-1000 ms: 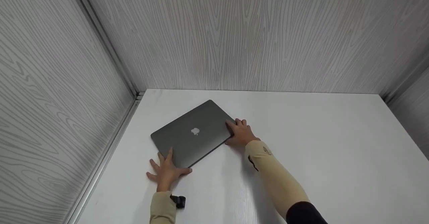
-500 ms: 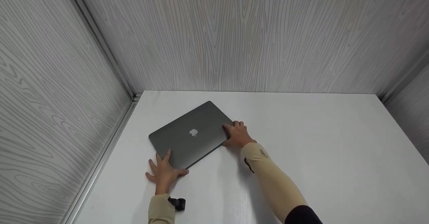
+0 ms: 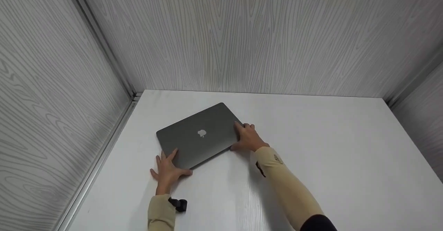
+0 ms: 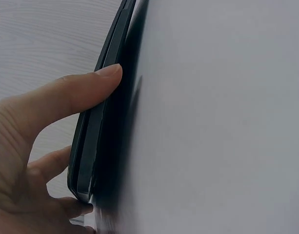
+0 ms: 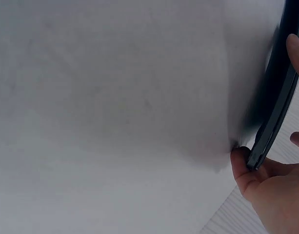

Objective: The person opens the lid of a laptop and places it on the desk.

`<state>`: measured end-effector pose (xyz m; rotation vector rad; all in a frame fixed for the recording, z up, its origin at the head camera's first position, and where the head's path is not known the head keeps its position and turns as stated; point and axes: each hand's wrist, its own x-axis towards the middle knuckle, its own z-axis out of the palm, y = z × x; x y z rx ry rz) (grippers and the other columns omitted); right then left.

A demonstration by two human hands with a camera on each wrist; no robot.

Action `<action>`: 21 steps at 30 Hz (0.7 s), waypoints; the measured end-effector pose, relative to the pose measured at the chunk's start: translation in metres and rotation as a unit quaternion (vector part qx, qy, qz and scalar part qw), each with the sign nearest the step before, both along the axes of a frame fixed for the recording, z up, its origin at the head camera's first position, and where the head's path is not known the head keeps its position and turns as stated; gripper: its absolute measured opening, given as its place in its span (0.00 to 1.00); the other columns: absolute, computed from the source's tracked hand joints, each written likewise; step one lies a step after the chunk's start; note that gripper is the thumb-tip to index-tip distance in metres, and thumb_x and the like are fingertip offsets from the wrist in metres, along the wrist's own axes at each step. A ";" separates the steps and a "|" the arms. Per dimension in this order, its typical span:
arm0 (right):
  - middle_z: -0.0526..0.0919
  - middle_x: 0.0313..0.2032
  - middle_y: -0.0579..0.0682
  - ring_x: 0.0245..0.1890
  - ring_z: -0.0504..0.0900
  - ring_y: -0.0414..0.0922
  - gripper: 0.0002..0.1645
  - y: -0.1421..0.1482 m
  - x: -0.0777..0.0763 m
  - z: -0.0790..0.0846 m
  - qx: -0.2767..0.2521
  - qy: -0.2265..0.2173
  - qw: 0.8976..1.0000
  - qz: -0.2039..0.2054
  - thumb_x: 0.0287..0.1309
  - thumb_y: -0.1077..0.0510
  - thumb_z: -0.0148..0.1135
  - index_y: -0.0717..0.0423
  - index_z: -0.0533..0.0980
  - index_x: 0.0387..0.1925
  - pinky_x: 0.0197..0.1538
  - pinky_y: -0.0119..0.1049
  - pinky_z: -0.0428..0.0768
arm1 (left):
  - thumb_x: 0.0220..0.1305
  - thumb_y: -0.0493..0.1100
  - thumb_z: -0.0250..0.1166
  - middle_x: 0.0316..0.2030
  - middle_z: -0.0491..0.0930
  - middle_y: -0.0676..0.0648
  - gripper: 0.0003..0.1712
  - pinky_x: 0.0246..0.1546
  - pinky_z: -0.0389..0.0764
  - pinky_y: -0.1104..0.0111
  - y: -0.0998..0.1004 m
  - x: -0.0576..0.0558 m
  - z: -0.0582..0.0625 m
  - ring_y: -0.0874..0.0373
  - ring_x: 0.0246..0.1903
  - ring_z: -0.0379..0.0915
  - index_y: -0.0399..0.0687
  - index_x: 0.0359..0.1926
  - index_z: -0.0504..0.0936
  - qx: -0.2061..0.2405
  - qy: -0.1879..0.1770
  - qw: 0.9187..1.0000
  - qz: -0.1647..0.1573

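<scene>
Left sleeve (image 3: 161, 213): beige, reaching in from the near side, a black wrist device (image 3: 180, 205) showing at its cuff.
Right sleeve (image 3: 289, 187): beige, turning black at its nearest part, slanting inward from the near right.
Left hand (image 3: 168, 171): spreading its fingers wide about the nearest corner of a grey Apple laptop (image 3: 206, 144), thumb pressing the near edge, index finger lying over the lid.
Right hand (image 3: 250, 138): gripping the laptop's right end, thumb at the near edge, index finger on the lid, remaining fingers curling round the right edge.
Laptop: lying closed over the white table (image 3: 328, 148), left of its middle, long edges running from near left to far right; pale logo (image 3: 201, 133) showing; full underside contact cannot be told.
Left wall (image 3: 52, 103) and far wall (image 3: 242, 40): bearing grey woodgrain, bordering the table.
</scene>
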<state>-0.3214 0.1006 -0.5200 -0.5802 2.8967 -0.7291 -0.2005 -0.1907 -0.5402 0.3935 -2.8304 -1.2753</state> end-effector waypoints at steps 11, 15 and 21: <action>0.67 0.63 0.72 0.64 0.64 0.65 0.55 0.014 0.005 0.002 0.009 -0.014 1.000 -0.008 0.46 0.46 0.83 0.60 0.68 0.72 0.63 0.58 0.72 | 0.39 0.44 0.85 0.77 0.40 0.27 0.60 0.65 0.24 0.31 0.001 -0.004 0.000 0.31 0.76 0.27 0.41 0.75 0.66 0.018 0.007 0.999 -0.028; 0.69 0.61 0.73 0.62 0.65 0.65 0.54 0.017 0.007 0.003 0.015 -0.004 1.000 -0.008 0.47 0.45 0.82 0.61 0.69 0.71 0.62 0.58 0.72 | 0.39 0.44 0.86 0.77 0.41 0.27 0.60 0.65 0.26 0.30 0.002 -0.007 0.001 0.31 0.76 0.28 0.41 0.74 0.66 0.010 0.007 0.999 -0.032; 0.69 0.59 0.75 0.60 0.67 0.66 0.54 0.016 0.010 0.000 0.023 0.016 1.000 -0.001 0.48 0.45 0.82 0.62 0.68 0.71 0.61 0.58 0.74 | 0.39 0.44 0.86 0.75 0.45 0.24 0.59 0.65 0.29 0.29 0.002 -0.006 -0.001 0.30 0.76 0.31 0.41 0.73 0.68 -0.006 0.016 0.999 -0.031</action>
